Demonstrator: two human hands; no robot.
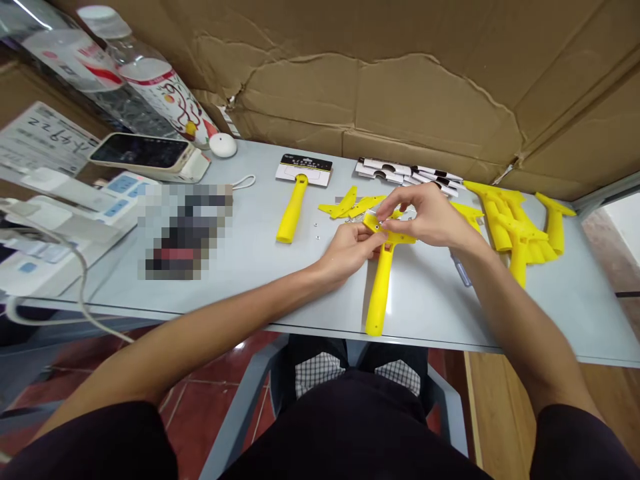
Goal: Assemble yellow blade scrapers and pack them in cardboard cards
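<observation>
A yellow plastic scraper handle (pixel 380 290) points down toward the table's front edge, its wide head raised between my hands. My left hand (pixel 350 248) is closed on the left end of that head, gripping it between thumb and fingers. Over the head's top side, my right hand (pixel 417 213) is closed in a pinch; whatever its fingertips hold is too small or hidden to tell. A small metal piece (pixel 377 227) shows at a hole in the head. Behind my hands lie loose yellow flat parts (pixel 345 203), and a few tiny nuts (pixel 317 237) rest left of them.
A carded yellow scraper (pixel 293 212) lies at centre-back. Black-and-white cards (pixel 385 172) are stacked by the cardboard wall (pixel 380 93). Several yellow handles (pixel 520 223) pile at right, near a screwdriver (pixel 461 270). Bottles (pixel 160 90), a phone (pixel 143 152) and a power strip (pixel 120 193) stand left.
</observation>
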